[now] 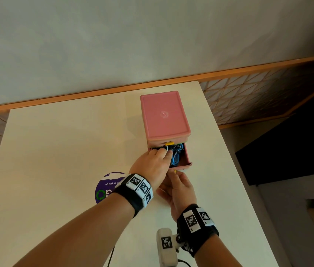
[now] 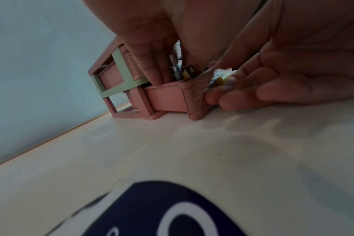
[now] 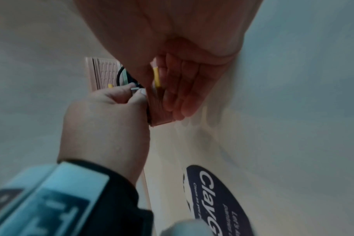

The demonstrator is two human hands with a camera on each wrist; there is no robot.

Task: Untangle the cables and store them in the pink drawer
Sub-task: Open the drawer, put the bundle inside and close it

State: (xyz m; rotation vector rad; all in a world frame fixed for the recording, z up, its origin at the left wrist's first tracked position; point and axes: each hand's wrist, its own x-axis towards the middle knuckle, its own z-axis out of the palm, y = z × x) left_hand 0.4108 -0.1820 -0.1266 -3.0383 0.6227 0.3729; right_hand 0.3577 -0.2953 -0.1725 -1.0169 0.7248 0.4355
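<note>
On white table [image 1: 56, 151] by grey wall [image 1: 94, 45], pink drawer [image 1: 188, 158] open

I see a pink drawer unit [image 1: 164, 114] w/ a green middle frame [image 2: 119, 67]; pink drawer [image 1: 187, 158] w/ ribbed front; blue cable [image 1: 176, 158], black cable [image 3: 119, 75], yellow plug [image 1: 169, 143]. Cream bench [image 1: 59, 143], purple sticker [image 1: 107, 186] w/ white lettering, black-white checker wristbands [image 1: 138, 186].
</note>
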